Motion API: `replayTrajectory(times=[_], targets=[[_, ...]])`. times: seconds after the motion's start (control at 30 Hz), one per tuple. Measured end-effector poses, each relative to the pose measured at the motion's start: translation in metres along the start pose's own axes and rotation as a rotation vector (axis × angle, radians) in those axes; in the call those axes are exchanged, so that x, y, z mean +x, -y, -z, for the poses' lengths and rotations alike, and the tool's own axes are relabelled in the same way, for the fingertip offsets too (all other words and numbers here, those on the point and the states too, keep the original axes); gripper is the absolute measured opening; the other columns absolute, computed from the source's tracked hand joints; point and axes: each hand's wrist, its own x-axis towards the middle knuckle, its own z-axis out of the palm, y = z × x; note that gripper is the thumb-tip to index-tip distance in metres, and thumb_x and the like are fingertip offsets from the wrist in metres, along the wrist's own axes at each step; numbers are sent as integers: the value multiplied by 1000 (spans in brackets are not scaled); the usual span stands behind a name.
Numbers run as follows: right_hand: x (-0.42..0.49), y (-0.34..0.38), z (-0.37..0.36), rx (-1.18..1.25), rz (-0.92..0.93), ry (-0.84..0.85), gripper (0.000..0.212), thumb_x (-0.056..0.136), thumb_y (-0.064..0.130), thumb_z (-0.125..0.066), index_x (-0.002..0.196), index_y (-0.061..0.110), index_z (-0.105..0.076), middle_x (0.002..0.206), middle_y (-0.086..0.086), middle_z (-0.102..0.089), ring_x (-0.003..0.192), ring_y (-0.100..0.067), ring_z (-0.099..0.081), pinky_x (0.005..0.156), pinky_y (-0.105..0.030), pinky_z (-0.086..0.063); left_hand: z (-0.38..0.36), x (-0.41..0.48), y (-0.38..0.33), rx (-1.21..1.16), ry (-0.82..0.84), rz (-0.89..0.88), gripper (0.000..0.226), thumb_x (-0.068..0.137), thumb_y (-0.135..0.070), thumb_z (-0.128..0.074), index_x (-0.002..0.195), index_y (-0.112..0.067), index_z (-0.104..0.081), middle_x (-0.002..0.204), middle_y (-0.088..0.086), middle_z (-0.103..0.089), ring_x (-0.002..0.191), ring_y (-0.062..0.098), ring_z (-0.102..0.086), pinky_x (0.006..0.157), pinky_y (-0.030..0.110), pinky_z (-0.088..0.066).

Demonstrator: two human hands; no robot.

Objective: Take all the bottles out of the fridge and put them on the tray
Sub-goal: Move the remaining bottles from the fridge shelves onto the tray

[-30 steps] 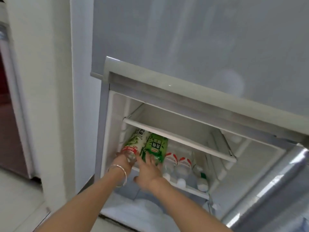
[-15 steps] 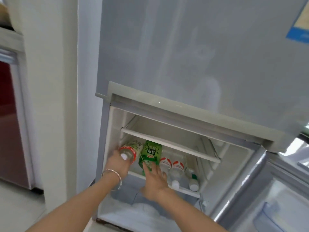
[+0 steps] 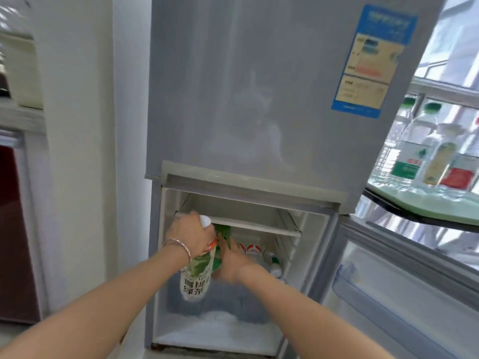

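1. Bottles still lying in the fridge [image 3: 233, 125] are hard to count: two red-and-white labels [image 3: 252, 248] and about two caps, one green [image 3: 275, 260], show on the lower shelf, with the rest hidden behind the hands.
2. One white-capped bottle with a green and white label [image 3: 198, 275] hangs cap-up in front of the open lower compartment; the left hand [image 3: 190, 235] has its grip closed round the neck, and a thin bracelet [image 3: 178, 247] sits on that wrist.
3. A second bottle with a darker green label [image 3: 223, 235] is just beside it, largely covered; the right hand [image 3: 230, 263] is wrapped around its lower part, though its fingers are out of sight.
4. An upper shelf [image 3: 248, 224] looks bare, and frost lies on the compartment floor.
5. White wall stands left of the fridge, with a dark red cabinet [image 3: 15, 229] at the edge.
6. At far right, about three bottles [image 3: 412, 151] stand on a pale green tray [image 3: 427, 203], cut off by the frame, before a bright window.
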Motion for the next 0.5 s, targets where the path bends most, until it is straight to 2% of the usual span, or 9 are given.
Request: replayTrajectory(times=[0.07,0.17,0.27,0.37,0.43,0.5], targets=[[-12,2,12,60,-8,-3,116,78,38,-75,155,22,11,163,-10,-3,147,-35,-19,116,-49,-28,9,-5,-14,38,18,-62,38,80,-46,-50,92,-10,-57,90,11,-67,81,30,-63,68,33,-52],[-33,-6,32,179,-43,37,122,70,40,-83,154,15,2,156,-11,-30,138,-31,-38,115,-43,-32,23,-12,-43,88,25,-164,35,77,-48,-49,84,-14,-58,91,9,-68,81,30,-61,65,29,-45],[-66,-22,52,294,-37,77,99,67,31,-87,148,24,-29,149,-4,-43,135,-26,-43,116,-41,-33,36,-19,-73,111,23,-279,36,72,-53,-49,78,-19,-59,86,4,-68,79,28,-63,64,29,-43],[-101,-36,67,461,-50,16,75,66,17,-87,134,20,-53,136,-1,-60,124,-21,-56,111,-40,-41,44,-24,-104,8,-1,-377,38,69,-57,-46,67,-20,-52,75,0,-65,73,26,-61,62,29,-44],[-124,-46,81,587,-82,-52,66,63,16,-87,124,21,-63,124,2,-69,113,-17,-64,103,-38,-49,52,-26,-124,-85,-44,-421,41,68,-59,-45,62,-19,-50,67,-3,-61,68,23,-60,60,29,-45],[-148,-56,105,644,-97,-127,56,65,15,-85,118,21,-66,116,5,-72,105,-12,-66,94,-29,-52,61,-26,-151,-164,-86,-481,44,69,-60,-45,60,-18,-50,61,-2,-59,62,22,-59,54,27,-44]])
